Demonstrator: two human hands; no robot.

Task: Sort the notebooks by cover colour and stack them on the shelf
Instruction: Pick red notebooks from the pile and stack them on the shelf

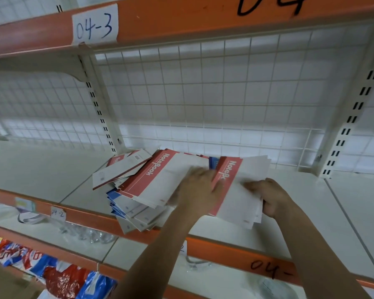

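A: While looking down onto the white shelf [52, 169], finds the notebooks where?

B: Near its middle, close to the orange front edge [84, 214], in two groups side by side.

A: Held by the hands?

B: Partly. Gripped at its right side by the right hand [272, 197], with curled fingers: a small red stack [235, 190], "NoteBook" printed white along the red band.

A: And the left hand [200, 188]?

B: Laid, blurred, across that stack's left side. Cannot tell whether pinching or merely resting.

A: To the left?

B: Loose pile [160, 175], askew, red covers uppermost. Beneath, blue notebooks [115, 197] fanned out, overhanging the front edge.

A: Around all this?

B: Behind, white wire grid [225, 93]. Above, paper label [95, 23] reading "04-3". Below, red and blue snack packets [58, 275].
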